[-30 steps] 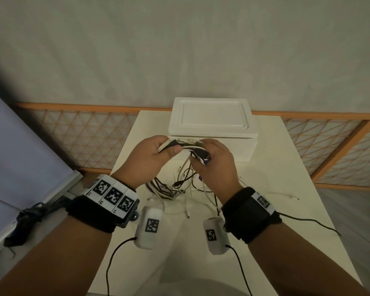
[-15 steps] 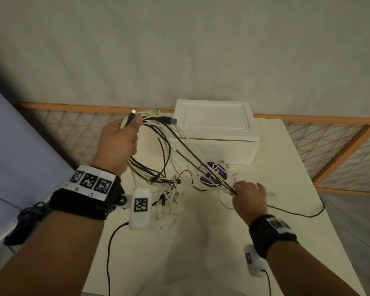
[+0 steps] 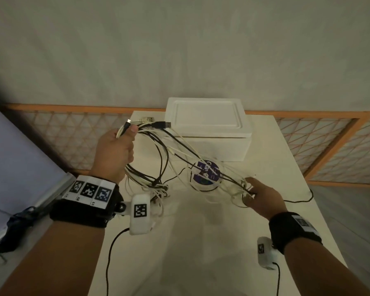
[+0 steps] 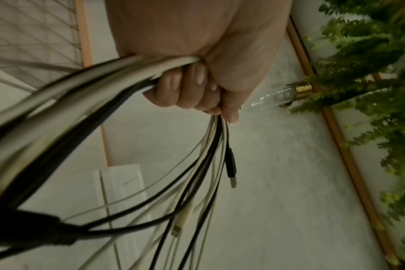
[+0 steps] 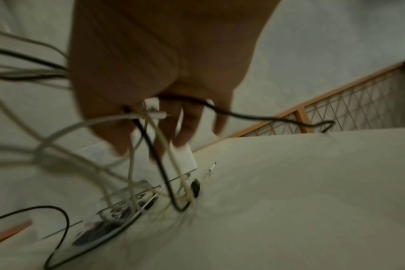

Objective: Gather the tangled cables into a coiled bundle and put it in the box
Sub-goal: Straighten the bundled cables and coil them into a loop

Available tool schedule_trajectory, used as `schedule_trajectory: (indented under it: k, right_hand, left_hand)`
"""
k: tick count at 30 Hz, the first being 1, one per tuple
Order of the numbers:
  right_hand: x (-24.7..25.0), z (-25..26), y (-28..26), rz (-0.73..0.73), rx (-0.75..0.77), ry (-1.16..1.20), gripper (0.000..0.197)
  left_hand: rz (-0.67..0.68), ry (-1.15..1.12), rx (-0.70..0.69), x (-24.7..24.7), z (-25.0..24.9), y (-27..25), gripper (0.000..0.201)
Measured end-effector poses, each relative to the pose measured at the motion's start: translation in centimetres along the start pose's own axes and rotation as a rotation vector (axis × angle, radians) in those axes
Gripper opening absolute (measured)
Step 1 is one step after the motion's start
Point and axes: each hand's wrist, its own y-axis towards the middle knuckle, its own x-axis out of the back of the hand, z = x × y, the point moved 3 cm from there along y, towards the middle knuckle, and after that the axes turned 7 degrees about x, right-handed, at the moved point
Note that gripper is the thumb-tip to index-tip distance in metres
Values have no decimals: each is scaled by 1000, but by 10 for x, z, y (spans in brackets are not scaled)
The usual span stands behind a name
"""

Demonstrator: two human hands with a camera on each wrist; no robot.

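- Cables [image 3: 158,159] stretched on a slant: upper end in left hand [image 3: 113,152], lower end at right hand [image 3: 263,197], low by the table [image 3: 201,242].
- Left hand clenched around 1 thick bunch, plugs poking out toward the box [image 3: 209,133].
- Right hand: fingers hooked through loose strands, it seems; that view is blurred.
- Box lid on; contents hidden. Left hand nearer it.
- Purple-labelled disc [image 3: 205,173] under the strands.

My cream table [image 3: 233,242] backs onto an orange-framed lattice screen [image 3: 329,144]; a fern [image 4: 370,73] and a glass tube [image 4: 275,95] show nearby.
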Motion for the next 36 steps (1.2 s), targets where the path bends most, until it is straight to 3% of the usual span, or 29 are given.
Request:
schedule_trajectory:
  k: [2,3,5,6,7,9,11,14,17,19,21,23,25,28,29,31,33,36]
  right_hand:
    - [-4,3,0,218,-155,440,69]
    - [-5,0,0,230,-247,698,71]
    - [-4,-13,-6,201,-433,1039,51]
    - [-3,-22,-10,179,-511,1044,39]
    - [-2,-31,-13,159,-563,958,33]
    - [0,-45,-11,42,-580,572,35]
    - [7,-27,-3,-137,-415,253,35]
    - [14,51,4,-234,-47,277,22]
    - [11,136,-3,-85,273,437,14]
    - [-1,167,-6,32,377,476,17]
    - [-23,170,1,177,367,420,30]
    - [-45,153,5,325,265,247,42]
    - [-60,111,3,415,112,105,50]
    - [-71,26,0,462,-118,-170,88]
    - [-71,0,1,462,-179,-239,81]
    - [-63,-19,6,442,-203,-351,50]
    - [-43,17,4,516,-125,-325,37]
    - [-23,89,4,522,28,82,24]
  left_hand:
    - [12,19,-1,-2,6,-1,26]
    - [5,7,0,0,7,-1,27]
    - [-29,-35,-7,9,3,1,29]
    - [-48,-49,-15,16,0,3,30]
    - [-60,-51,-23,23,-4,5,32]
    - [-62,-23,-26,32,-10,7,35]
    - [-44,24,-35,29,-11,6,32]
    - [-23,131,-70,14,-9,-2,26]
    - [19,192,-107,2,-8,-9,29]
    - [46,162,-120,-1,-13,-14,28]
    - [59,82,-133,-1,-23,-20,28]
    - [13,-12,-140,8,-37,-22,30]
    - [-76,-76,-164,29,-51,-17,30]
    - [-114,-42,-223,59,-65,-6,33]
    - [-101,-15,-223,64,-66,-5,34]
    - [-65,48,-216,63,-63,-7,34]
    - [-34,161,-221,51,-57,-12,38]
    - [13,325,-257,30,-44,-19,33]
